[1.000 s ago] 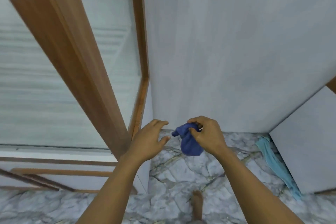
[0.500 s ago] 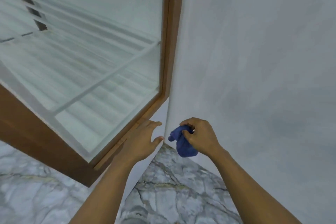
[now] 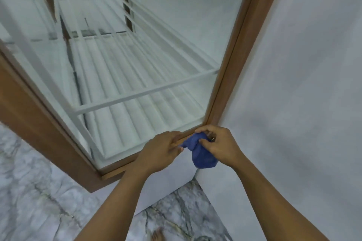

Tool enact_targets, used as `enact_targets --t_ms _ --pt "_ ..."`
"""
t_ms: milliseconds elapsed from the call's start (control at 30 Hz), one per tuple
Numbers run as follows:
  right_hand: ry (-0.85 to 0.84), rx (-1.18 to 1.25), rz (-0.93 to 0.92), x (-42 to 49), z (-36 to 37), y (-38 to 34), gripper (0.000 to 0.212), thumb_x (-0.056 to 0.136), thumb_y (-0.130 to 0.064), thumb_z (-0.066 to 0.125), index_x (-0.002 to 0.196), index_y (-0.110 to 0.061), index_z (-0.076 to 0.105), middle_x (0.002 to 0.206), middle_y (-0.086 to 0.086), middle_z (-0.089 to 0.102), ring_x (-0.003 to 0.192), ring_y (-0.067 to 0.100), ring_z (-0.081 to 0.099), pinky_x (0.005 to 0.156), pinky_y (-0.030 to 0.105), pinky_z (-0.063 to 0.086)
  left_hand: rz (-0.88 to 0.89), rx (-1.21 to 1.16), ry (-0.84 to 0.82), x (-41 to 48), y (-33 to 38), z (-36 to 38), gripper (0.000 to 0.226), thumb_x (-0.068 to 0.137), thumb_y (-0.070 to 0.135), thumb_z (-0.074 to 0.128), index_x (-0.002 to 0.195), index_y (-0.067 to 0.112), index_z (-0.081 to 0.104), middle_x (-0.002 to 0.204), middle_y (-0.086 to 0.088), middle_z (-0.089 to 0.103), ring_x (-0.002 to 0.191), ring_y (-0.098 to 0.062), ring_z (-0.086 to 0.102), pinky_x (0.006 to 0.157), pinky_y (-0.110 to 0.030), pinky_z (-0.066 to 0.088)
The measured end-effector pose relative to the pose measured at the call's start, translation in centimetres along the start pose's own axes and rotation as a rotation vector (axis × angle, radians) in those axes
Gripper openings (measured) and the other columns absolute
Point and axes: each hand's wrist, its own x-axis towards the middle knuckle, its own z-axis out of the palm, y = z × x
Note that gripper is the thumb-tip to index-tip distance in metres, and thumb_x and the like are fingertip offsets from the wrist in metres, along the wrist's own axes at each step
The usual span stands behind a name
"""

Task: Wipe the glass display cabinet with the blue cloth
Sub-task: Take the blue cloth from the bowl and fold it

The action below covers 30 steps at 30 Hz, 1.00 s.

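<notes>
— Two hands, one cloth: how do they stand?
— Item one, right grip (image 3: 219, 146): closed round the blue cloth (image 3: 201, 155), which hangs bunched just off the lower right corner of the glass display cabinet (image 3: 121, 76). Item two, left grip (image 3: 158, 152): loose, fingers resting on the wooden frame (image 3: 225, 92), holding nothing that I can see.
— Changed since a second ago?
— Both have come up from near the floor to the frame; the white shelves (image 3: 145, 92) now fill the scene. Cloth not yet on glass. Judgement: wiping about to start, nothing wiped so far.
</notes>
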Motion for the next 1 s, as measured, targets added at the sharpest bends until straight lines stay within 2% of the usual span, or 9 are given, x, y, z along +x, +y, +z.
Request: enact_targets --t_ms 200,333,433,533,600,700,800,867,1000 --pt "-0.197 0.065 -0.083 3.2 1.1 0.5 0.031 0.088 0.001 0.068 0.096 -0.029 0.07 0.092 -0.009 0.075 0.087 0.002 0.069 0.084 0.016 0.052 -0.266 -0.245 0.14 -1.8 0.8 1.0 0.047 0.094 0.048 0.059 0.139 0.033 0.051 0.113 0.008 0.072 0.102 -0.007 0.065 0.092 -0.026 0.051" --pt "-0.336 0.103 -0.123 3.8 1.7 -0.4 0.037 0.088 -0.004 0.072 0.093 -0.041 0.068 0.091 -0.004 0.074 0.081 0.011 0.07 0.079 0.024 0.057 -0.358 -0.463 0.434 -3.0 2.3 2.3 0.025 0.092 0.031 0.068 0.117 0.032 0.066 0.101 0.005 0.075 0.093 -0.01 0.071 0.091 -0.039 0.058" --pt "-0.406 0.198 -0.138 3.7 2.3 -0.8 0.027 0.09 -0.008 0.071 0.099 -0.033 0.068 0.094 -0.001 0.07 0.081 0.021 0.071 0.074 0.033 0.059 -0.397 -0.664 0.618 -4.1 3.1 2.1 0.017 0.092 0.015 0.068 0.099 0.031 0.07 0.098 -0.001 0.076 0.091 -0.017 0.073 0.084 -0.046 0.061" --pt "-0.494 0.442 0.056 3.5 3.5 -1.6 0.007 0.102 -0.018 0.055 0.105 -0.02 0.061 0.094 0.008 0.067 0.079 0.027 0.067 0.073 0.04 0.056 -0.387 -0.798 0.716 -5.1 3.4 1.1 0.023 0.092 0.005 0.065 0.096 0.026 0.072 0.098 0.001 0.075 0.093 -0.019 0.073 0.078 -0.04 0.063" --pt "-0.593 0.548 0.267 3.2 4.3 -2.5 0.021 0.106 -0.03 0.043 0.109 -0.017 0.06 0.091 0.008 0.072 0.08 0.023 0.069 0.075 0.039 0.056 -0.351 -0.824 0.729 -5.9 3.7 0.1 0.026 0.092 0.0 0.063 0.097 0.024 0.071 0.101 0.002 0.074 0.095 -0.017 0.072 0.074 -0.029 0.06" --pt "-0.755 0.609 0.395 3.2 5.5 -3.1 0.044 0.106 -0.041 0.037 0.122 -0.014 0.067 0.11 0.014 0.075 0.106 0.031 0.07 0.096 0.046 0.053 -0.301 -0.832 0.696 -6.9 3.8 -1.6 0.025 0.093 -0.001 0.061 0.103 0.019 0.07 0.104 0.003 0.073 0.095 -0.016 0.073 0.071 -0.023 0.058" --pt "-0.705 0.799 0.426 3.5 6.4 -4.1 0.033 0.102 -0.03 0.049 0.131 -0.017 0.062 0.118 0.016 0.072 0.116 0.036 0.066 0.104 0.049 0.05 -0.263 -0.799 0.676 -7.9 3.4 -3.7 0.026 0.094 0.001 0.06 0.112 0.018 0.068 0.107 0.005 0.073 0.093 -0.015 0.074 0.069 -0.022 0.058" --pt "-0.643 0.862 0.386 4.0 6.7 -5.0 0.032 0.099 -0.014 0.057 0.13 -0.023 0.058 0.116 0.013 0.073 0.113 0.035 0.067 0.097 0.046 0.055 -0.259 -0.77 0.684 -8.5 3.0 -4.8 0.028 0.095 0.002 0.06 0.114 0.02 0.067 0.107 0.008 0.073 0.094 -0.014 0.073 0.07 -0.022 0.059" --pt "-0.469 0.686 0.128 4.9 5.9 -6.6 0.043 0.092 -0.004 0.068 0.124 -0.032 0.061 0.095 0.005 0.074 0.099 0.024 0.072 0.086 0.037 0.06 -0.288 -0.658 0.766 -9.5 1.9 -6.3 0.033 0.092 0.005 0.065 0.116 0.028 0.068 0.109 -0.001 0.073 0.097 -0.021 0.072 0.078 -0.028 0.061"
